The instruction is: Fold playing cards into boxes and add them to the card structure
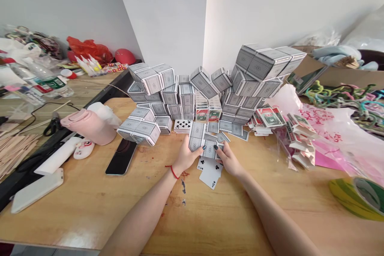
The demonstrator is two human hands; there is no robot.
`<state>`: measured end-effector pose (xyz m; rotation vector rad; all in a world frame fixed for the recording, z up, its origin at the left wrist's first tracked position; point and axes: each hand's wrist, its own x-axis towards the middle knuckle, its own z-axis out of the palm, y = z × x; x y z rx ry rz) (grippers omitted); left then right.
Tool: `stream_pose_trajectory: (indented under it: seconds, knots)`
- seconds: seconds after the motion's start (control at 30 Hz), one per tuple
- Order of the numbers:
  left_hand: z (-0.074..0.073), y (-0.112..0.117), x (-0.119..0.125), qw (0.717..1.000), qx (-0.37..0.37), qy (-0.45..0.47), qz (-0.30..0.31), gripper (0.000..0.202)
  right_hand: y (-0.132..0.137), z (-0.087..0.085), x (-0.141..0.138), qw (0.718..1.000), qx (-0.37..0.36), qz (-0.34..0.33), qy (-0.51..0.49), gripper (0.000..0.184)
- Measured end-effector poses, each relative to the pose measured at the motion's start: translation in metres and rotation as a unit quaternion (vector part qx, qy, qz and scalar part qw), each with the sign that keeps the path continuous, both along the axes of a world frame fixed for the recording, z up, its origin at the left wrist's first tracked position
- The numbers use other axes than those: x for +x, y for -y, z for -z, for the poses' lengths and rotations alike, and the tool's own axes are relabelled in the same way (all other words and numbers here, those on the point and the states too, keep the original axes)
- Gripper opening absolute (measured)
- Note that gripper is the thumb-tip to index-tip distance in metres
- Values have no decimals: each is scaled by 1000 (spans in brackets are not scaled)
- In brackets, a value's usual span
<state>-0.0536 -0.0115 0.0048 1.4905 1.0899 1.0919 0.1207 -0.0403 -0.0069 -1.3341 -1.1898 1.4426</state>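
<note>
My left hand point(187, 157) is closed on grey-backed playing cards point(197, 136), its thumb lying across them. Opposite it, my right hand point(229, 159) pinches the right end of a playing card point(209, 149) that meets the left-hand ones; whether this card is folded I cannot tell. Below my fingers, face-up cards point(211, 177), among them an ace and a two of clubs, lie on the table. More cards point(235, 129) lie face down just beyond. Behind them rise stacked blocks point(186, 96) covered in the same grey card backs. A face-up card pile point(183, 125) sits left of centre.
On the left are a black phone point(121, 157), a pink bottle point(90, 125) and a white power bank-like slab point(38, 191). Opened card boxes point(301, 138), pink plastic point(327, 124) and a yellow-green tape roll point(358, 196) lie on the right. A wall stands behind the blocks.
</note>
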Motion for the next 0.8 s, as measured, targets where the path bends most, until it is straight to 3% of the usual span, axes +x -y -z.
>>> stream_pose_trajectory:
  seconds: [0.8]
  knots:
    - [4,-1,0,1000,17,-13,3,45,0,1,-2,999,41,-25,10,32]
